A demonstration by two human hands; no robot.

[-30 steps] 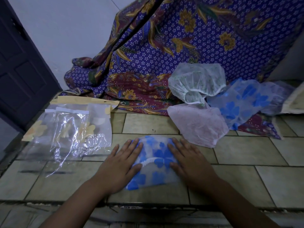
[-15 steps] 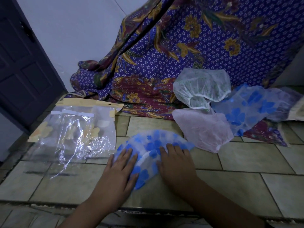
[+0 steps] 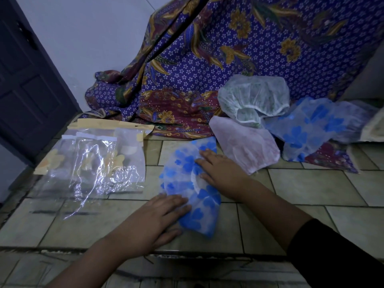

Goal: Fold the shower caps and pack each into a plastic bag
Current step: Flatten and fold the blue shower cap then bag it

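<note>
1. Your left hand lay flat, fingers together, on the near edge of the cap.
2. Your right hand pressed it to the tiles, fingers slightly spread.
3. Bags lay left; spare caps sat beyond.

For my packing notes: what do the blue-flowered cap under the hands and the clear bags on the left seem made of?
Blue-flowered cap: likely thin plastic film, translucent and matte; it creases softly and looks frosted. Clear bags: glossy transparent plastic; sharp white glare on wrinkles, yellow contents show through.
</note>
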